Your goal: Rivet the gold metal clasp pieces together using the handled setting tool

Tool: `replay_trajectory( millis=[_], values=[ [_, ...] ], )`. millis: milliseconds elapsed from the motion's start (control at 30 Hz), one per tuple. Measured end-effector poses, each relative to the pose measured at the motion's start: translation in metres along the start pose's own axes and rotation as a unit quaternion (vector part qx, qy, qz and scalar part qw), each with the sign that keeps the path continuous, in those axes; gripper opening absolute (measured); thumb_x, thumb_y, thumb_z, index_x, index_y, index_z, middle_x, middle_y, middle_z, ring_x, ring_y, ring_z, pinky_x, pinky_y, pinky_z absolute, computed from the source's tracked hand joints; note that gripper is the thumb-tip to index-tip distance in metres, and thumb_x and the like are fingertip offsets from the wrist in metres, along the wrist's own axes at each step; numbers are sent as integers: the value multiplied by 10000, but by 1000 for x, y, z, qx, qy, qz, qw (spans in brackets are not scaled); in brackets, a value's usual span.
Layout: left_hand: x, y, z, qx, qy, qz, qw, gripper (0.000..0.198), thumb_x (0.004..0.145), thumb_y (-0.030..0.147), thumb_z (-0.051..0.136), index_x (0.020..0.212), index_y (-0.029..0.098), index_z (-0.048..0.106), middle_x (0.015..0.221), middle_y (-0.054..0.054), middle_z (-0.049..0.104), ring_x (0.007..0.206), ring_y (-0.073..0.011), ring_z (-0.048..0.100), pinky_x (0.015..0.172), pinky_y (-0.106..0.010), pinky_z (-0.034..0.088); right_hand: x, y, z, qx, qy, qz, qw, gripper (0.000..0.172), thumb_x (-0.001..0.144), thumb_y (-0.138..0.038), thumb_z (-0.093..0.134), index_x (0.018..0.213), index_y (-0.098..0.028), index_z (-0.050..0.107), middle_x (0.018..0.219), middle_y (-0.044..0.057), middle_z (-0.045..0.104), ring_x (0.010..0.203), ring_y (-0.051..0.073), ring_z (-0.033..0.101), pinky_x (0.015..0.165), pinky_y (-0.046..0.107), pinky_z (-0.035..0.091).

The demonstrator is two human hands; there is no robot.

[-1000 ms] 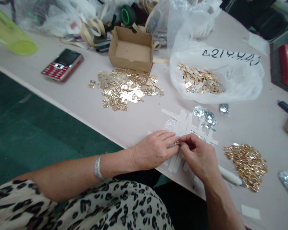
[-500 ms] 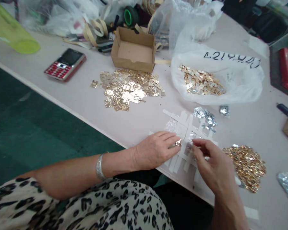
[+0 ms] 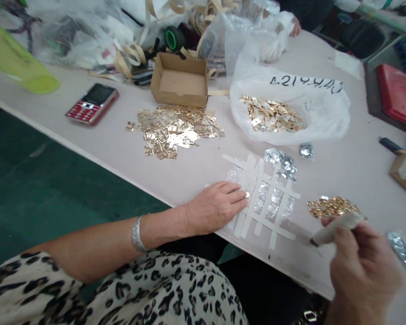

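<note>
My left hand (image 3: 219,207) rests on the tabletop with its fingers together, pinning a small gold metal plate (image 3: 247,195) at the fingertips; most of the plate is hidden. Beneath and beside it lies a grid of pale tape strips (image 3: 257,185) over clear plastic, stuck to the table. My right hand (image 3: 362,257), off to the right, is closed around a short whitish-grey tool (image 3: 338,229) with a dark tip that points left; its exact kind is unclear. Silver washer-like discs (image 3: 281,163) lie just behind the tape. A pile of gold fittings (image 3: 329,206) sits beyond my right hand.
A heap of gold plates (image 3: 176,131) lies before a cardboard box (image 3: 179,97). A white plastic bag (image 3: 325,113) holds more metal pieces. A red phone (image 3: 93,104) lies at left. Another person's hand (image 3: 295,27) shows at the far edge.
My right hand has left the taped area, moved right and picked up the whitish tool. My left hand stays on the gold plate. The view has shifted slightly.
</note>
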State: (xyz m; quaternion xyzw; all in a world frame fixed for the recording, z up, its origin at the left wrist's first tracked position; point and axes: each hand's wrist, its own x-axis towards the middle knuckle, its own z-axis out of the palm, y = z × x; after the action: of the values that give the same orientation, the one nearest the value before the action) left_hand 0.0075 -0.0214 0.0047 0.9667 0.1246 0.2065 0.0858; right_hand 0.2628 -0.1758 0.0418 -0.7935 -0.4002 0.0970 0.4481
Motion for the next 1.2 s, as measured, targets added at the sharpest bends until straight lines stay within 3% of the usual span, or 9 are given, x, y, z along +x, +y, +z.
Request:
replay_trajectory(
  millis=[67,167,267,333,567,800,1000,1100,1200],
  values=[
    [0,-1,-1,5,0,4,1000,224,979,170,512,1173,109,608,1146,-93,673,1155,-218,586,980,-379,518,9,-18,14,212,63,54,974,245,868,-367,551,1089,-297,629,996,69,615,885,258,613,862,496,488],
    [-2,-2,1,4,12,8,1000,226,980,171,514,1176,113,610,1145,-86,678,1167,-218,587,985,-376,514,22,-37,43,431,16,98,897,190,830,-329,467,907,-282,634,819,22,543,770,196,575,800,434,500],
    [-4,-3,3,-5,15,2,1000,229,988,183,502,1179,129,616,1201,-71,664,1198,-222,571,1012,-378,501,30,-44,71,536,-17,145,831,177,797,-329,499,647,-242,536,588,-38,363,525,124,409,625,336,453],
    [-4,-3,3,-9,15,-5,1000,225,995,193,490,1168,135,622,1209,-67,661,1201,-222,570,1018,-379,497,33,-44,85,554,-28,172,814,379,808,-366,519,505,-222,342,496,-77,178,417,87,222,499,276,340],
    [-3,-4,-1,-18,14,-8,1000,205,1005,200,473,1097,134,643,1151,-92,681,1192,-211,585,1010,-364,500,40,-46,105,537,-30,190,821,539,775,-348,536,522,-219,77,444,-90,3,336,64,62,409,251,156],
    [-2,-6,-3,-29,3,-9,1000,224,1005,178,450,1089,136,653,1184,-86,680,1200,-215,583,1044,-369,486,40,-48,107,532,-42,168,829,493,741,-255,501,496,-215,76,415,-78,0,298,57,75,384,246,130],
    [-2,-4,0,-50,19,-26,998,211,1001,193,470,1016,140,673,1186,-85,682,1202,-209,584,1077,-361,473,21,-79,110,463,-95,56,879,460,852,-295,459,503,-214,172,412,-64,102,320,72,132,374,261,195],
    [-2,-3,3,-48,34,-23,998,220,1006,205,470,1007,137,679,1157,-82,692,1191,-207,593,1079,-357,477,17,-86,109,465,-146,23,873,437,830,-265,480,493,-209,208,414,-61,149,332,74,194,392,263,254],
    [-3,-4,5,-38,45,-13,998,211,999,196,477,1019,136,679,1165,-76,691,1187,-205,597,1075,-352,482,23,-79,106,484,-105,39,868,457,837,-266,460,503,-198,155,411,-64,113,324,63,157,370,239,228]
  ],
)
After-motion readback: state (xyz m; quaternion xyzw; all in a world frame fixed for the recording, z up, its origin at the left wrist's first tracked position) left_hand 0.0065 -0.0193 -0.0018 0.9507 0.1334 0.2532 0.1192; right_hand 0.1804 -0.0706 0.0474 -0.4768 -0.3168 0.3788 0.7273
